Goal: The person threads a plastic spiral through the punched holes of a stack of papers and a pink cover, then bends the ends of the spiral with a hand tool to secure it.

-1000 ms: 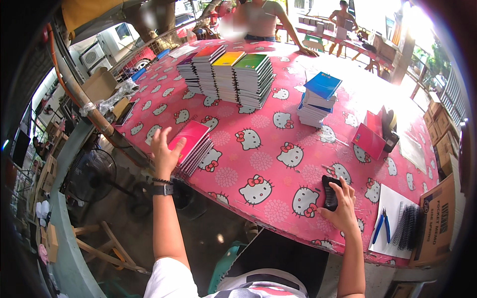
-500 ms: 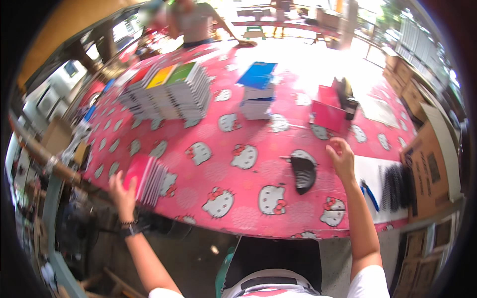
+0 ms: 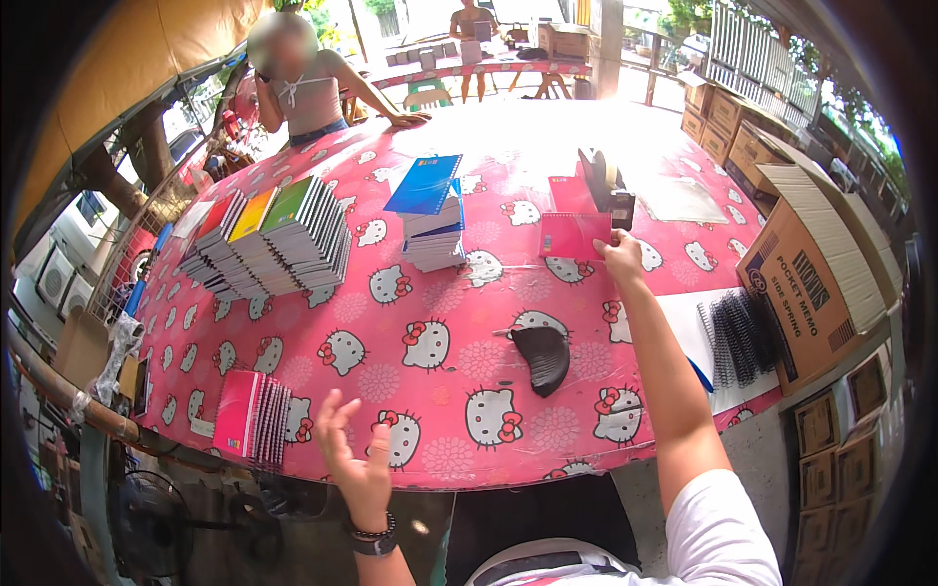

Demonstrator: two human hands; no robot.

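Note:
My right hand [image 3: 619,256] reaches over the table and pinches the right edge of a pink spiral notebook [image 3: 572,235]. Another pink notebook [image 3: 570,194] lies just behind that one, beside a dark tape dispenser [image 3: 604,186]. Above the table's front edge is my left hand [image 3: 358,463], its fingers spread and nothing in them. To its left sits a fanned stack of pink spiral notebooks [image 3: 240,415]. A black half-moon-shaped thing [image 3: 543,359] rests on the table between my arms; its kind is unclear.
Tall stacks of red, yellow and green notebooks [image 3: 266,249] stand at left. A blue-topped stack [image 3: 425,186] is mid-table. At right are black spiral coils [image 3: 738,337], a partly hidden blue tool [image 3: 700,375] and an open carton [image 3: 816,278]. Another person [image 3: 313,93] leans on the table's far side.
My right hand has moved forward onto the pink notebook's edge. My left hand has left the pink stack and moved right. The head view has shifted.

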